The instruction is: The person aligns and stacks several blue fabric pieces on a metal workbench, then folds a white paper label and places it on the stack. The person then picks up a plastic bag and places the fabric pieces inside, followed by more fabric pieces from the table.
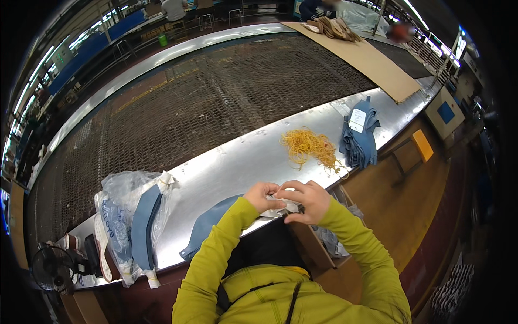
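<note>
My left hand (pixel 263 197) and my right hand (pixel 309 202) meet at the table's near edge, fingers closed in a pinch. Between them is a small whitish crumpled piece (pixel 281 208), partly covered by the fingers; its kind I cannot make out. A curved blue-grey cut piece (pixel 211 220) lies on the metal table beside my left forearm, which covers part of it. Beyond my right hand sits a tangled heap of yellow rubber bands (pixel 307 147). Right of the heap rests a bundle of blue-grey strips (pixel 360 141) with a white label.
On the left are a clear plastic bag (pixel 121 186), a curved blue piece (pixel 144 229), a white shoe sole (pixel 101 237) and a small black fan (pixel 51 265). Dark mesh (pixel 199 92) spans the table's middle. Cardboard (pixel 367 62) lies far right; an open box (pixel 313 245) stands below.
</note>
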Available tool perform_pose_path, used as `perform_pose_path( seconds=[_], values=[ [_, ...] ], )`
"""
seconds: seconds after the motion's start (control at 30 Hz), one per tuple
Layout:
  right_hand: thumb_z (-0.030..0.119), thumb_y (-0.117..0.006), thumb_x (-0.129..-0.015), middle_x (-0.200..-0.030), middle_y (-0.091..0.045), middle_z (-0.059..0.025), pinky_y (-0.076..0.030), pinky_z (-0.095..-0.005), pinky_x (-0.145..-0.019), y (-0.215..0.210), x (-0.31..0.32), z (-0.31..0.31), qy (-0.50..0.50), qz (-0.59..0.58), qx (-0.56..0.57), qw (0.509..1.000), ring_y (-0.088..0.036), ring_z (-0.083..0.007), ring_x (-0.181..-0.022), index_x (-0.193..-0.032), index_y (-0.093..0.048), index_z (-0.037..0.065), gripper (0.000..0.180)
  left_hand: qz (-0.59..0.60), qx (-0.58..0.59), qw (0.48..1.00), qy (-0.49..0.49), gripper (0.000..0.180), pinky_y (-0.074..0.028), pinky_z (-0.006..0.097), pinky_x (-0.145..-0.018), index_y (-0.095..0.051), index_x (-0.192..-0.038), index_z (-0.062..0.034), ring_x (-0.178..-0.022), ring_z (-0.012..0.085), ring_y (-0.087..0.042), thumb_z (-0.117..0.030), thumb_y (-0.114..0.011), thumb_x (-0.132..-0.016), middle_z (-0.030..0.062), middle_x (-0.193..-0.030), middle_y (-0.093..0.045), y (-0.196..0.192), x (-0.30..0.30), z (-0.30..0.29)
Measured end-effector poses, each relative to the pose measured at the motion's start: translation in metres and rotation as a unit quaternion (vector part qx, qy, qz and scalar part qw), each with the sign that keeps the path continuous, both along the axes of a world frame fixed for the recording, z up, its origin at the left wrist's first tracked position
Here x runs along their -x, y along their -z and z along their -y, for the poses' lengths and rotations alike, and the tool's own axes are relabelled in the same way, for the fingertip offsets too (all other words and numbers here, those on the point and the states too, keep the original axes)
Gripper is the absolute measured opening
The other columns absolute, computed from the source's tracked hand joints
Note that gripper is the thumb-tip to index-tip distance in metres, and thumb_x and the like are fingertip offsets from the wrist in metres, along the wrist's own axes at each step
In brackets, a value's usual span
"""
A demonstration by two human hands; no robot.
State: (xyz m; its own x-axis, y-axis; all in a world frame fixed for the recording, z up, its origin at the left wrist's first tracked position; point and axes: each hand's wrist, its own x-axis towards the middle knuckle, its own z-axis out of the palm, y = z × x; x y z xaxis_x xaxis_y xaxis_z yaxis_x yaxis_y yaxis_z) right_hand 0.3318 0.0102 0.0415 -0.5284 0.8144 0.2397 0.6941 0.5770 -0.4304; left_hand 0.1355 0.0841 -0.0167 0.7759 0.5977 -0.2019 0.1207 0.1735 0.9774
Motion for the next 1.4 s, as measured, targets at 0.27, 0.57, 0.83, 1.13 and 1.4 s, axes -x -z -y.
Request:
perform_pose_path(
  seconds=[0.27, 0.57, 0.83, 1.13, 1.4],
  values=[
    [0.014, -0.065, -0.086, -0.074, -0.061, -0.0044, -0.046, -0.0256, -0.056, 0.056, 0.016, 0.006, 0.151, -0.461, 0.338, 0.807, -0.059, -0.0089, -0.067, -0.094, -0.05, 0.002, 0.021, 0.153, 0.132, 0.975, -0.09, 0.044, -0.049, 0.027, -0.078, -0.055, -0.115, -0.0039, -0.087, 0.0126, -0.061, -0.001, -0.073, -0.075, 0.0039, -0.098, -0.064, -0.003, 0.019, -0.003],
    [0.02, -0.043, -0.098, -0.106, -0.066, -0.013, -0.044, -0.04, -0.095, 0.078, 0.041, 0.006, 0.017, -0.91, 0.359, 0.207, -0.063, -0.0221, -0.098, -0.114, -0.06, 0.003, 0.029, 0.211, 0.1, 0.969, -0.078, 0.046, -0.052, 0.027, -0.072, -0.062, -0.112, -0.0019, -0.079, 0.0144, -0.064, -0.006, -0.079, -0.069, 0.0072, -0.094, -0.067, 0.024, 0.04, -0.008],
    [0.016, -0.078, -0.075, -0.122, -0.051, -0.0136, -0.043, -0.0369, -0.096, 0.078, 0.042, -0.026, -0.05, -0.683, 0.244, 0.686, -0.051, -0.02, -0.113, -0.135, -0.033, 0.0, 0.077, 0.231, 0.192, 0.951, -0.078, 0.052, -0.051, 0.026, -0.074, -0.047, -0.108, -0.0081, -0.082, 0.014, -0.064, 0.004, -0.077, -0.067, 0.0106, -0.095, -0.067, 0.006, 0.026, -0.003],
    [0.012, -0.069, -0.081, -0.077, -0.069, -0.0118, -0.052, -0.0249, -0.06, 0.028, 0.029, -0.03, 0.22, -0.416, 0.247, 0.847, -0.065, -0.0161, -0.059, -0.092, -0.067, -0.005, 0.021, 0.025, -0.071, 0.995, -0.06, 0.058, -0.05, 0.029, -0.076, -0.036, -0.106, -0.0096, -0.089, 0.0177, -0.062, 0.0, -0.079, -0.068, 0.0122, -0.093, -0.063, 0.004, 0.001, 0.011],
    [0.013, -0.061, -0.089, -0.099, -0.065, -0.0136, -0.053, -0.0282, -0.079, 0.057, 0.016, -0.043, 0.22, -0.656, 0.407, 0.597, -0.065, -0.0182, -0.086, -0.106, -0.057, -0.004, 0.024, 0.192, 0.167, 0.964, -0.07, 0.061, -0.049, 0.025, -0.075, -0.039, -0.121, -0.0081, -0.085, 0.0123, -0.061, 0.002, -0.075, -0.072, 0.0072, -0.093, -0.064, -0.005, 0.02, 0.01]
  ],
)
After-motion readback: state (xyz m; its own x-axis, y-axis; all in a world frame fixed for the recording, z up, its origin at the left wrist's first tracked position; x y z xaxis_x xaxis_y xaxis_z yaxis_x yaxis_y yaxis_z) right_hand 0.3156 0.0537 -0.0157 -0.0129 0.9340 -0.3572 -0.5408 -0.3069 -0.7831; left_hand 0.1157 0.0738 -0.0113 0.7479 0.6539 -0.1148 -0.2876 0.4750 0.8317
